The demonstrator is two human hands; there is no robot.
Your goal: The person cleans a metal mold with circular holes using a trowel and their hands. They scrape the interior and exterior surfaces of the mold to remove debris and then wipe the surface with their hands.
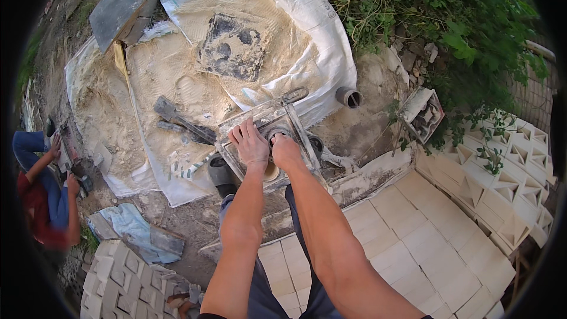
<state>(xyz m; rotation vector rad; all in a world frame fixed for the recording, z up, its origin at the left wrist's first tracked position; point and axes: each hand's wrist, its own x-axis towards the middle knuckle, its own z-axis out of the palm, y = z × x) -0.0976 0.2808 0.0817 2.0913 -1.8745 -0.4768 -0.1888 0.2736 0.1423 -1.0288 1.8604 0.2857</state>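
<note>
A square, dust-coated mold frame (252,114) with a looped metal handle (296,95) at its far right corner lies between my feet. My left hand (250,145) rests on the frame's left part, palm down with its fingers apart. Just right of it, my right hand (286,150) is closed at a round, dark-rimmed part inside the frame. What its fingers hold is hidden. Pale powdery material coats the inside of the frame. A dark shoe (221,172) stands against the frame's left side.
White woven sheets (335,35) spread with pale sand lie ahead, bearing a dark square plate (231,47) and a trowel-like tool (184,120). A short pipe (348,98) sits to the right. Pale tiles (407,230) and stacked molded blocks (502,171) fill the right. Another person (47,201) works at far left.
</note>
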